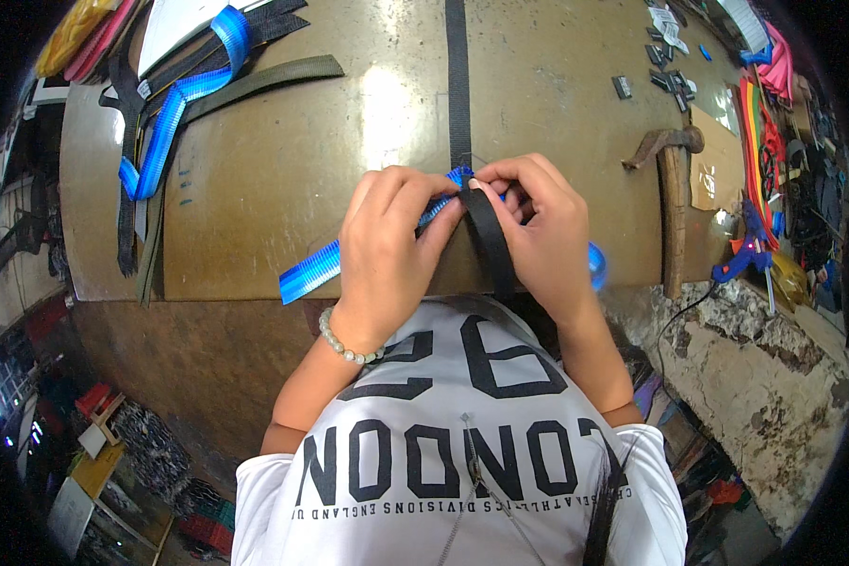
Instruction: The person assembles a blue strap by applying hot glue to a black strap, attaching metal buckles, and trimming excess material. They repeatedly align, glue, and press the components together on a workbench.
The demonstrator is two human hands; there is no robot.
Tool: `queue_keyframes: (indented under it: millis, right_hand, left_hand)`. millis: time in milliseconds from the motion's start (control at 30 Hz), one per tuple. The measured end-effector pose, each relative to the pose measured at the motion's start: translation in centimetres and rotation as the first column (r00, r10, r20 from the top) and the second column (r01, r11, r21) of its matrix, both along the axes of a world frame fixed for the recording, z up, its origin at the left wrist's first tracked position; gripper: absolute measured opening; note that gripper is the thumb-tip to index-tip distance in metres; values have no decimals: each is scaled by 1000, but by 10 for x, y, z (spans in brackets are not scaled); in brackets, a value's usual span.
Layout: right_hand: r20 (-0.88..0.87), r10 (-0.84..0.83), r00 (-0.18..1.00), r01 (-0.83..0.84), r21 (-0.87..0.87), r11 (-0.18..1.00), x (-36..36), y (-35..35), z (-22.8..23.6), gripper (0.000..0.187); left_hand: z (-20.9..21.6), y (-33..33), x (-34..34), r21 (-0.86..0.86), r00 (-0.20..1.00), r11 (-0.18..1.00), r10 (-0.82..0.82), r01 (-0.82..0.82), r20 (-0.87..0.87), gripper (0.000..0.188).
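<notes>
My left hand [387,236] and my right hand [542,222] meet near the table's front edge, fingertips almost touching. The left one pinches a blue striped ribbon [311,272], whose cut end sticks out to the left. Between my right thumb and fingers is a black webbing strap [490,236]. Part of the strap hangs toward me over the edge, and a black length runs straight away across the table. Blue ribbon also shows at the pinch and as a curl beside my right wrist. My fingers hide how strap and ribbon are joined.
A hammer [674,208] lies at the right by a piece of cardboard [715,160]. Several black buckles [670,83] are scattered far right. A blue glue gun [750,245] sits at the right edge. More blue ribbon [165,123] and dark straps [264,85] lie far left.
</notes>
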State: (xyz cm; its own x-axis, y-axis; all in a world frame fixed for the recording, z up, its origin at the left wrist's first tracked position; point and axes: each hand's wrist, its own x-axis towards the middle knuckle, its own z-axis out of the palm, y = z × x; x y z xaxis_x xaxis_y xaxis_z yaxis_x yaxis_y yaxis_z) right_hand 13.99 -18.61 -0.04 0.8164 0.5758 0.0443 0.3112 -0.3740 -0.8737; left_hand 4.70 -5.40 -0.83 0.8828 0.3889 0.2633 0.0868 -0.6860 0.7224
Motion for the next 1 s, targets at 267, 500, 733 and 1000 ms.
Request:
queue_keyframes:
  millis: [267,500,733,1000]
  right_hand:
    - [-25,205,978,-207,-124,970,17,-8,30,22]
    - [-125,283,951,-278,59,959,51,14,8,29]
    - [-215,244,946,-255,-24,967,59,20,0,25]
    - [177,180,968,-83,-453,888,43,3,26,30]
  left_hand:
    - [2,0,4,-53,999,998,47,-46,16,30]
    - [3,-2,3,-114,999,993,36,-38,-19,25]
    - [3,-2,3,-45,1000,999,0,-1,-16,20]
    - [4,-2,3,88,999,995,-36,39,-37,27]
